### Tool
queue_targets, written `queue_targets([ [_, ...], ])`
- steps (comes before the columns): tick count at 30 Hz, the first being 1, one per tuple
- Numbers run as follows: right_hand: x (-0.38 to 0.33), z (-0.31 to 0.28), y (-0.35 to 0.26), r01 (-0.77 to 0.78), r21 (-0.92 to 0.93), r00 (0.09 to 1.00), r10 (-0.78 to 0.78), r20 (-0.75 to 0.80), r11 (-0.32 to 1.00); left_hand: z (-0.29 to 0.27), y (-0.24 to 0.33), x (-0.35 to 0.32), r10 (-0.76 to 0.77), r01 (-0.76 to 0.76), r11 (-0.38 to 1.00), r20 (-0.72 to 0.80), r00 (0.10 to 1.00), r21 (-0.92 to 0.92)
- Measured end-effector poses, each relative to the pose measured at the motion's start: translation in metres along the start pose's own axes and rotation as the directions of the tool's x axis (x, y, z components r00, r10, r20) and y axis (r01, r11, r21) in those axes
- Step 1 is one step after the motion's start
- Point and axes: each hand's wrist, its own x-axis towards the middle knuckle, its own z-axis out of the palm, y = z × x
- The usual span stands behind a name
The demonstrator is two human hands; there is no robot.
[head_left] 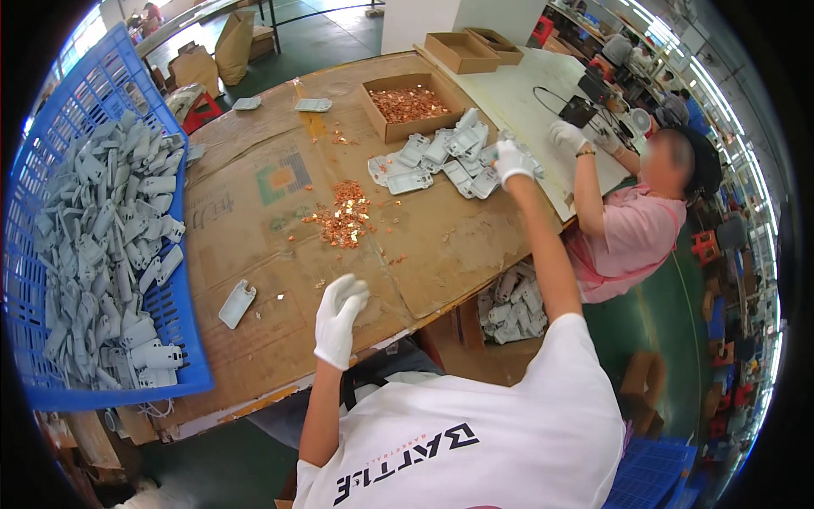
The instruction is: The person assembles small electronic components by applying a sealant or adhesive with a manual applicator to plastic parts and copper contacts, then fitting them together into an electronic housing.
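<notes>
My left hand (pixel 339 321), in a white glove, hovers over the near edge of the cardboard-covered table, its fingers loosely bent and nothing visible in them. My right hand (pixel 514 161), gloved too, reaches out to the right end of a pile of pale grey plastic housings (pixel 458 153). Its fingers are drawn together, and what they may hold is hidden. Between my hands, farther in, lies a loose heap of small copper-coloured metal pieces (pixel 343 216). A single grey housing (pixel 237 304) rests on the cardboard left of my left hand.
A blue crate (pixel 191 339) full of grey housings stands at the left. Behind the pile is a cardboard box (pixel 398 127) of copper pieces; emptier boxes (pixel 462 53) sit farther back. At the right a co-worker (pixel 636 212) in pink works with gloved hands. More housings (pixel 515 305) lie below the table edge.
</notes>
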Motion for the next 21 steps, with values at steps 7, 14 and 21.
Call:
queue_targets([
  [7,0.037,0.014,0.010,0.306,-0.065,0.949,-0.300,0.096,0.950,-0.056,-0.002,-0.070,-0.056,0.062,0.998,-0.268,0.962,0.012],
  [14,0.025,0.014,0.024,0.295,-0.107,0.955,-0.289,0.066,0.949,-0.041,0.008,-0.073,-0.068,0.080,0.996,-0.249,0.966,0.041],
  [21,-0.049,-0.072,-0.066,0.144,0.121,0.988,-0.149,0.035,0.982,0.014,-0.009,-0.017,0.011,-0.010,1.000,-0.080,0.997,0.010],
])
